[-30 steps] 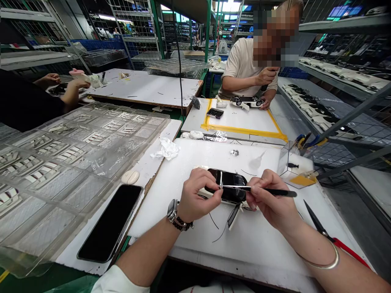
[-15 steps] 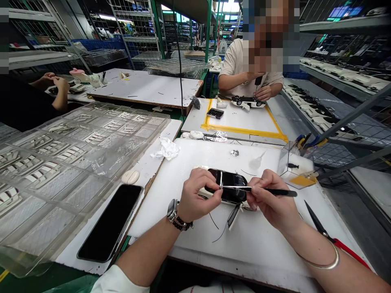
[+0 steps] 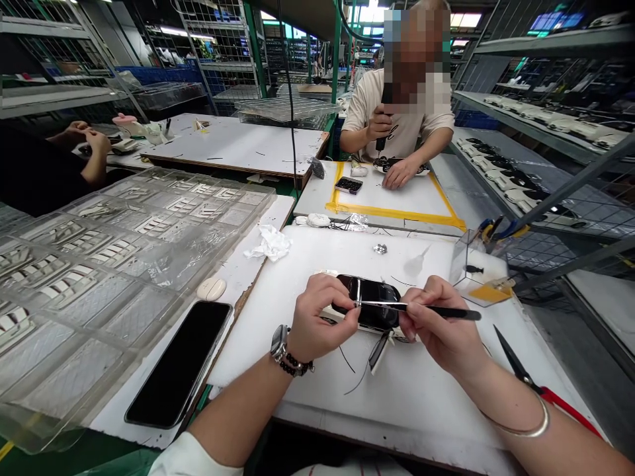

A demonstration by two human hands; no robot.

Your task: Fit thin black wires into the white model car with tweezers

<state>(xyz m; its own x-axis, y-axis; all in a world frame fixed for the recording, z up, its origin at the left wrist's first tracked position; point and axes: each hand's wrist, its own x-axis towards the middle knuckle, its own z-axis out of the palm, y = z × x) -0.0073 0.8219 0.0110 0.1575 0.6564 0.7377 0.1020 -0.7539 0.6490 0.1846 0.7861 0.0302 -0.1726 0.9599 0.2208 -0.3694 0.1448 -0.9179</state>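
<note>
A small model car (image 3: 373, 301) with a black glossy roof and white body lies on the white foam pad (image 3: 397, 390) in front of me. My left hand (image 3: 321, 318) is closed around its left end, thumb and forefinger pinched at the roof. My right hand (image 3: 439, 327) is closed on black tweezers (image 3: 421, 307), held level, with the tips touching the roof right by my left fingertips. An open car door hangs down under the body, and thin black wires (image 3: 354, 373) trail onto the pad.
A black phone (image 3: 181, 360) and a small white case (image 3: 211, 288) lie left of the pad. Clear plastic trays (image 3: 94, 264) of parts fill the left. Red-handled scissors (image 3: 538, 387) lie at the right. A clear box (image 3: 473, 268) stands behind. Across the table a person works on another model car (image 3: 397, 165).
My hands, the tweezers and the car have stayed put. The person opposite has raised a dark tool in one hand and laid the other hand over their car.
</note>
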